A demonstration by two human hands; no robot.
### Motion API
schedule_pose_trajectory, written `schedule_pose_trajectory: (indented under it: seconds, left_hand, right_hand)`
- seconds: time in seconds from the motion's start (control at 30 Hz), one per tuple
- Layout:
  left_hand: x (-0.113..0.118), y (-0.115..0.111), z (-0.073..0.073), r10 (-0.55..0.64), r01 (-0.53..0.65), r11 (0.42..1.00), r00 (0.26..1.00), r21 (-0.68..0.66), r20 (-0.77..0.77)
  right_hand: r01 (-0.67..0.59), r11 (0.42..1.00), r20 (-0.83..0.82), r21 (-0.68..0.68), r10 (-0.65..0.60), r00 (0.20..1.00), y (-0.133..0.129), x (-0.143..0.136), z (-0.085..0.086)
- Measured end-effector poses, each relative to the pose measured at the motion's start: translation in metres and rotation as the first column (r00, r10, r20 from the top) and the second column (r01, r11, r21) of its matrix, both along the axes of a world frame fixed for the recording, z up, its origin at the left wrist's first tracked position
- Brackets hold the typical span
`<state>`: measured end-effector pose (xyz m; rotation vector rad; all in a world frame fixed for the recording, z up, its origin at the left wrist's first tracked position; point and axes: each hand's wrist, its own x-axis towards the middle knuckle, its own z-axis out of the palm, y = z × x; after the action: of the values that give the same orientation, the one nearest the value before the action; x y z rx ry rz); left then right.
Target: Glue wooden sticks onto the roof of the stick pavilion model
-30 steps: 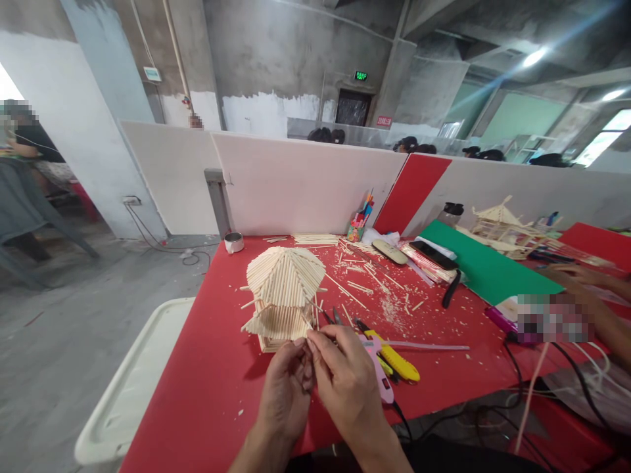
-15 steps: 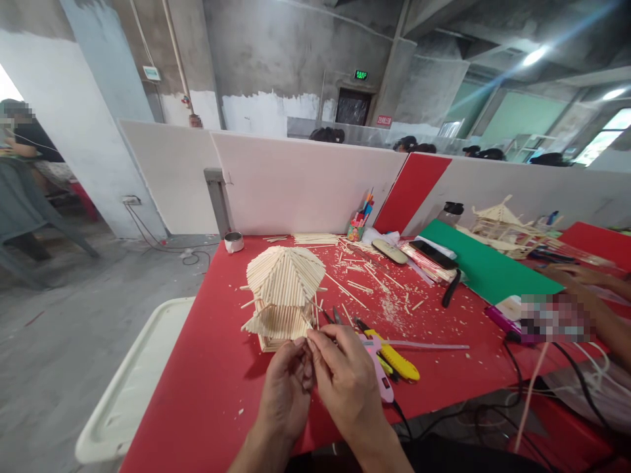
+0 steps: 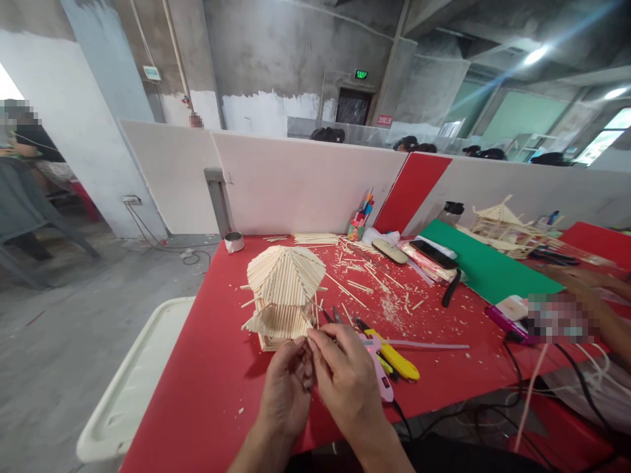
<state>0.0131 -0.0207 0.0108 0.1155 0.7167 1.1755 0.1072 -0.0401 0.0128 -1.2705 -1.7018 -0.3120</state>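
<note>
Red tabletop (image 3: 197,401) w/ wood scraps (image 3: 392,305); we've L hand (image 3: 288,387) & R hand (image 3: 351,376) together, fingertips at near R corner of stick house (image 3: 286,276), just past them; can't tell if either's clamped.

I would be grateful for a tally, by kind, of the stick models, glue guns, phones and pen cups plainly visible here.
Pale wooden stick models: 2 (one near, one beyond the green rectangular board)
Pink pistol-shaped glue gun: 1
Black rectangular phone: 1
Round multicoloured pen cup: 1
Total: 5
</note>
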Motion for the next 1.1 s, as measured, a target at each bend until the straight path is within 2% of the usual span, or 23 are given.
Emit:
schedule_pose_trajectory:
  seconds: [0.73,0.93,1.1]
  left_hand:
    - [0.0005,0.0004,0.0038,0.023,-0.022,0.999,1.0,-0.037,0.013]
    - [0.0006,0.0005,0.0012,0.028,-0.028,0.999,1.0,-0.044,0.007]
    - [0.0007,0.0009,-0.0005,0.018,-0.018,1.0,1.0,0.001,-0.001]
  right_hand:
    - [-0.002,1.0,0.013,0.0,0.002,1.0,-0.0004,0.0006,0.0]
    - [-0.01,1.0,0.002,-0.009,0.01,1.0,-0.0003,0.0007,-0.0012]
    - [-0.002,1.0,0.003,-0.011,0.002,1.0,-0.0002,0.0004,-0.001]
